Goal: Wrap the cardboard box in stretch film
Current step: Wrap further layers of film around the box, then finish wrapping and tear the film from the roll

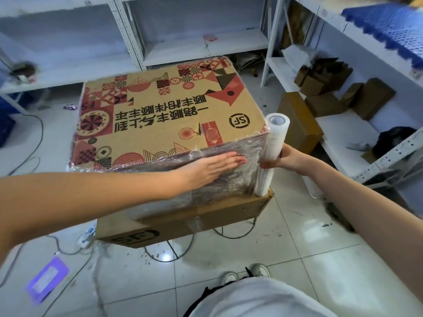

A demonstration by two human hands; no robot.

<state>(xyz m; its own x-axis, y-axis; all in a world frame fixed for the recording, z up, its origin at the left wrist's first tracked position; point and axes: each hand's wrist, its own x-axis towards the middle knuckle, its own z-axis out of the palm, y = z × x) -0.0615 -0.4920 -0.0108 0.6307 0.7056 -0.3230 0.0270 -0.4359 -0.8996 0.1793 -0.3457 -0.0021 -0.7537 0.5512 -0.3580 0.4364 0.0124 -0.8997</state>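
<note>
- The cardboard box (160, 115), printed with red and black patterns and an SF mark, sits on top of a second, plainer carton (187, 223) that stands on the tiled floor (309, 259).
- Clear stretch film (219, 179) already covers the box's near side, wrinkled and shiny, and laps over the top edges and the corners.
- The roll of film (271, 147) stands upright against the box's near right corner, its lower end resting on the carton below and its hollow core facing up.
- The left hand (215, 165) lies flat on the wrapped near side just under the top edge, fingers straight and together, pointing toward the roll; its grip is released, pressing the film and clasping nothing.
- The right hand (283, 160) holds the roll about halfway up, thumb and fingers curled round it from the right; its grip is grasping the roll.
- The two hands are near each other, with a short stretch of film between the left fingertips and the roll.
- White metal shelves (194, 44) stand behind the box and along the right wall, where several small brown boxes (325, 88) lie.
- Cables (34, 138) trail over the floor, and a purple card (45, 277) lies at the lower left.
- The person's white top and two pale shoes (245, 273) show at the bottom edge.
</note>
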